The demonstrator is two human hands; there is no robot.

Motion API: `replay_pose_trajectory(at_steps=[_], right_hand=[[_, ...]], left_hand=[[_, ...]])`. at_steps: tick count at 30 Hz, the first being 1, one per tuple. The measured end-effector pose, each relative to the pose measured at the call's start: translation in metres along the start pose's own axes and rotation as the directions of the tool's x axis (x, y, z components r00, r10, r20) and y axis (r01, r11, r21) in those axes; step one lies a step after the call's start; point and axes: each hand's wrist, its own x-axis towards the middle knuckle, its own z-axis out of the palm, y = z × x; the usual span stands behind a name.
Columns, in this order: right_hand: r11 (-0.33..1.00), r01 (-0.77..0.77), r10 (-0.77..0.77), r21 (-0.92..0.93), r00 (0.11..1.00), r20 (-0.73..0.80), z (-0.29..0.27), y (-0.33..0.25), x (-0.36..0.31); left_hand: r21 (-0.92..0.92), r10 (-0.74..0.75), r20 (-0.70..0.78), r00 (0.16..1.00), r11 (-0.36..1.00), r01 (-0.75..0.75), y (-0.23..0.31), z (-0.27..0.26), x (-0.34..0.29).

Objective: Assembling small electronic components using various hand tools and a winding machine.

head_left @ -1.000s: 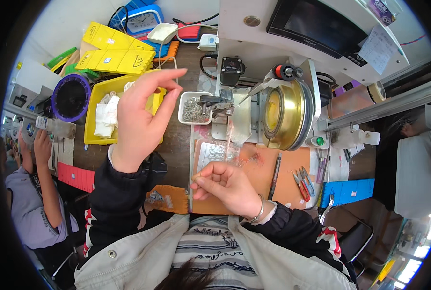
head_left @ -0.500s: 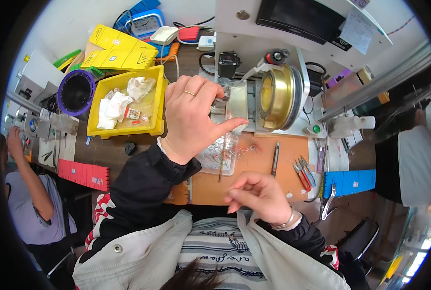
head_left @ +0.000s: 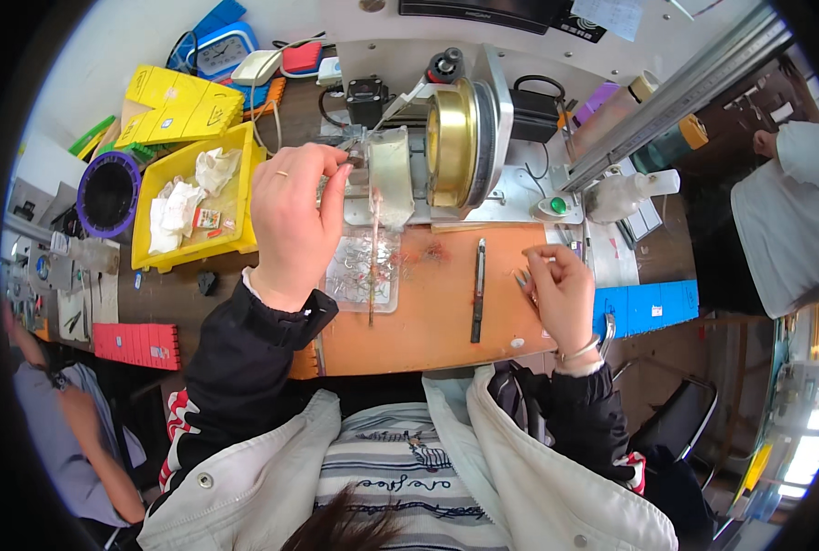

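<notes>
"Metal fixture [head_left: 358, 147] on the machine, just left of the gold drum [head_left: 451, 151], and the left hand [head_left: 292, 220] is hiding part of it!"

"How's that grip?"

"Narrow, thumb close to fingertips. Anything between them? Can't tell."

"Across to the right hand [head_left: 564, 294]: fingers bent, covering most of the snips [head_left: 523, 281]. Held or merely touched, I can't tell either."

"Count with me: one black pen-like tool [head_left: 478, 291], one clear tray [head_left: 386, 302] of bits too tiny to number, one yellow bin [head_left: 207, 257] with white cloths [head_left: 178, 209]."

"Plus two yellow plates [head_left: 184, 121], one red plate [head_left: 134, 344], one blue plate [head_left: 648, 306]. And the screen [head_left: 483, 7] is sliced off by the top edge!"

"Beneath it all, an orange-brown mat [head_left: 418, 335] on a dark table [head_left: 161, 292]. Two other people in the room, one at each side, brightness glaring far right."
</notes>
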Motion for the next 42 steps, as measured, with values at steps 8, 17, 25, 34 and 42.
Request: replay_pose_trajectory(at_steps=[8,17,25,34,42], right_hand=[[0.875,0.219,-0.260,-0.431,0.965,-0.036,0.009,0.002,0.054],[0.751,0.275,-0.395,-0.601,0.916,-0.074,0.015,-0.003,0.078],[0.841,0.317,-0.393,-0.438,0.915,-0.090,0.023,-0.030,0.024],[0.908,0.412,-0.393,-0.075,0.900,0.190,0.054,-0.060,-0.014],[0.422,-0.544,0.115,0.725,0.825,0.553,0.127,-0.091,0.005]], left_hand=[[-0.334,-0.227,0.073,0.971,0.912,0.238,0.006,-0.027,-0.004],[-0.192,-0.220,0.273,0.937,0.941,0.277,0.000,-0.025,-0.030],[0.126,-0.010,0.019,1.000,0.992,0.008,-0.005,0.004,-0.005],[-0.321,-0.305,0.169,0.937,0.882,0.345,0.003,0.000,-0.007],[-0.519,-0.268,0.288,0.919,0.763,0.385,0.012,-0.033,-0.012]])
